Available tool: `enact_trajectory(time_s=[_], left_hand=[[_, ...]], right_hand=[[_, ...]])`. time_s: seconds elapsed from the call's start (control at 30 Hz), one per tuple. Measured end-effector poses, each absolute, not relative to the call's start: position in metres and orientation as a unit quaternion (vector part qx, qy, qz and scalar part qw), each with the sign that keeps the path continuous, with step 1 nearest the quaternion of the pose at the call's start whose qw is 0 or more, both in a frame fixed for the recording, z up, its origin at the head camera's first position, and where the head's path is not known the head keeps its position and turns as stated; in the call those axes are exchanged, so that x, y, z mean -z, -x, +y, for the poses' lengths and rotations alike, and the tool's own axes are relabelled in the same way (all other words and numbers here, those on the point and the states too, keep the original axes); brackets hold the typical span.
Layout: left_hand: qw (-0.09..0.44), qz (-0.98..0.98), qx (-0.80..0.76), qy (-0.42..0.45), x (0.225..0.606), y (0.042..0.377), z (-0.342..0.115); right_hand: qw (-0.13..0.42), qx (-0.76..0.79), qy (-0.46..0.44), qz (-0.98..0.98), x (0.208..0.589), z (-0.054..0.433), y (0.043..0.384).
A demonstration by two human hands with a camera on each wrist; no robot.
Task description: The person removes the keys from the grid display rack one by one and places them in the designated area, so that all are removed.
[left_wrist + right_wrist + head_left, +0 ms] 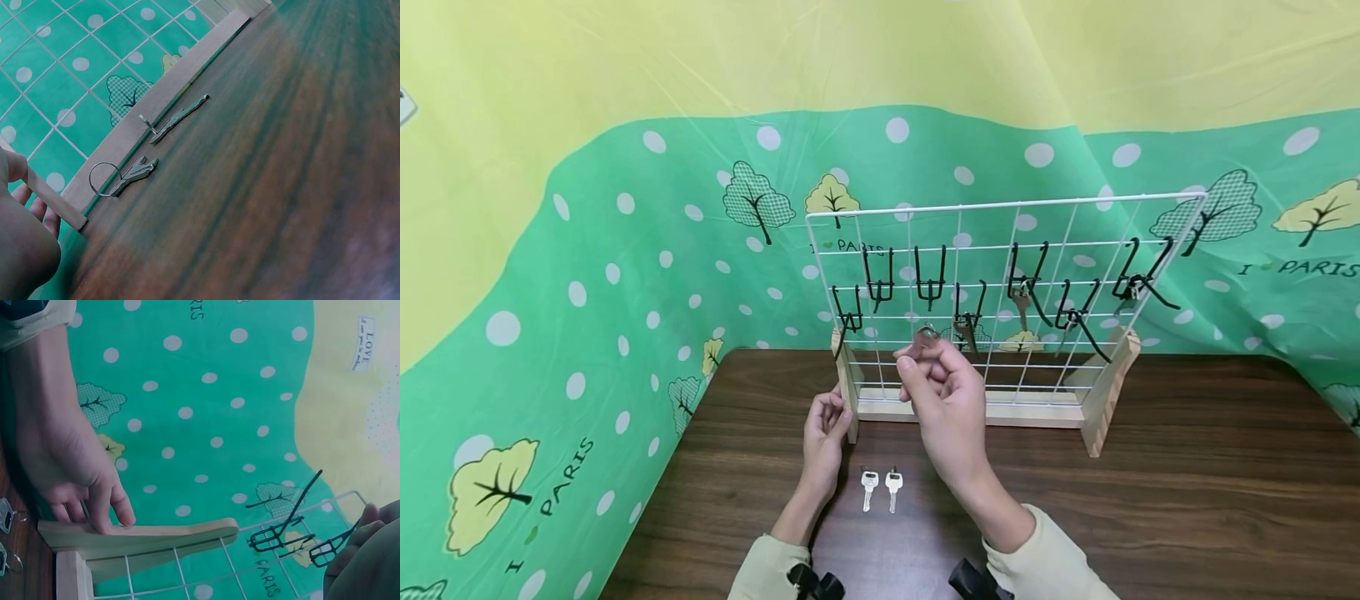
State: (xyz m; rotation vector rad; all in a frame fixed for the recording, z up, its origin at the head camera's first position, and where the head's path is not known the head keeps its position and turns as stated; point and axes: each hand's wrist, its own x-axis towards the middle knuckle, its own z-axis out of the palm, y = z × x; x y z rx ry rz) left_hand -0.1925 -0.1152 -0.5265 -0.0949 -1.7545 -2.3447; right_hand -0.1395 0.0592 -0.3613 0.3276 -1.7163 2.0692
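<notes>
A white wire grid rack (pixel 880 212) with wooden feet stands on the table, black hooks attached along it. My left hand (pixel 824 437) grips the rack's left wooden foot (pixel 846 375); the right wrist view also shows this hand (pixel 75 450) with its fingertips on the wood. In front of the grid, my right hand (pixel 953 408) pinches a small shiny key (pixel 927 332) between thumb and fingers, most of it hidden. Two silver keys, a left key (pixel 869 490) and a right key (pixel 892 490), lie side by side on the table between my forearms, with rings attached.
Several keys hang from hooks, among them a key (pixel 1022 302) at the middle right and a key (pixel 965 332) lower down. A left hook (pixel 848 318) and two upper hooks show no key. Behind the dark wooden table (pixel 1225 467) hangs a green and yellow patterned cloth (pixel 647 250).
</notes>
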Motion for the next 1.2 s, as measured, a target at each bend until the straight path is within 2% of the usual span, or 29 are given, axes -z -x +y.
enact_trajectory(time_s=[0.3,0.8,1.2], left_hand=[[0.106,-0.599,0.793,0.033,0.527,0.192,-0.115],[0.105,-0.599,0.793,0.033,0.526,0.192,-0.116],[0.104,-0.596,0.795,0.029,0.526,0.192,-0.115]], right_hand=[[0.208,-0.714,-0.097,-0.661,0.363,0.063,0.131],[0.113,-0.701,-0.057,-0.702,0.384,0.074,0.125],[0.104,-0.704,-0.041,-0.701,0.399,0.083,0.123]])
